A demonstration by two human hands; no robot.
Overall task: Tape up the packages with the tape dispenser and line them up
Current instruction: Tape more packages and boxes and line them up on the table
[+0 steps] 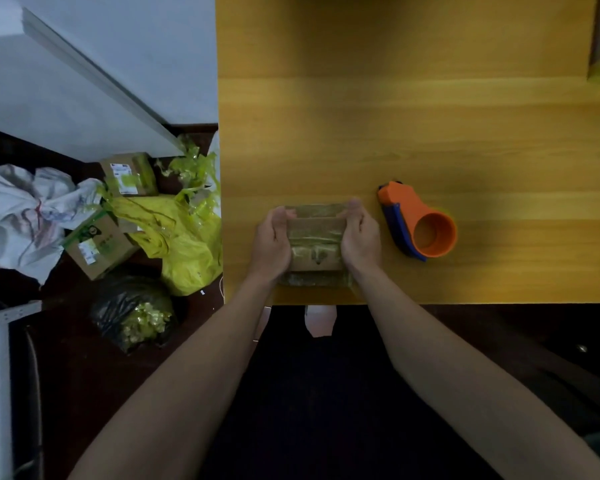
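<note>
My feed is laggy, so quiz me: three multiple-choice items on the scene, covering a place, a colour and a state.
1. Where does the dispenser lie?
A. right of the package
B. on the floor
C. on top of the package

2. The dispenser's colours?
A. green and white
B. orange and blue
C. black

3. What are the hands doing?
A. both idle
B. one lifts the dispenser
C. both hold the package

Answers: 1 A, it lies on the table beside the right hand. 2 B, orange body, blue side. 3 C, left hand and right grip its sides.
</note>
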